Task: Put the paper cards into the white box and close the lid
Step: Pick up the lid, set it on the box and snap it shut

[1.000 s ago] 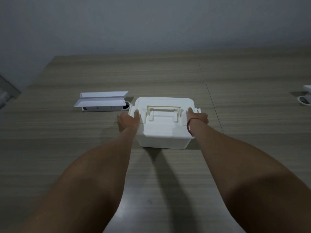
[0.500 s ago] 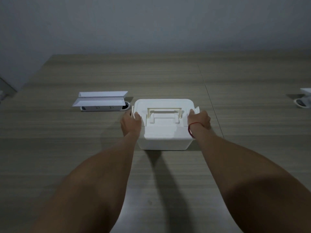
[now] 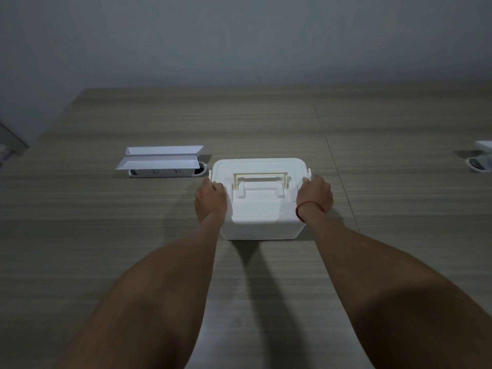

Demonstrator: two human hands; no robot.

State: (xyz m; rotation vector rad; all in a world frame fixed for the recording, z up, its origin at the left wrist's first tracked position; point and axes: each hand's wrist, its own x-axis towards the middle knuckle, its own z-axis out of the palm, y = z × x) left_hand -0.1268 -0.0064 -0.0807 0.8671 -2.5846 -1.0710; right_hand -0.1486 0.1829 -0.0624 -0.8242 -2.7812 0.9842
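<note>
The white box [image 3: 262, 209] stands on the wooden table [image 3: 106, 235] in the middle of the view, its lid down and a cream handle [image 3: 261, 179] lying flat on top. My left hand [image 3: 210, 201] grips the box's left side at the latch. My right hand [image 3: 315, 197], with a red string round the wrist, grips the right side at the other latch. No paper cards are visible; the inside of the box is hidden.
An open white power-socket unit [image 3: 162, 165] with two raised flaps sits in the table just left of the box. A white object [image 3: 482, 161] lies at the far right edge. A seam runs down the table right of the box.
Both hands have stayed on the box's sides, sliding slightly back along the latches. The box looks unmoved; the view has shifted a little.
</note>
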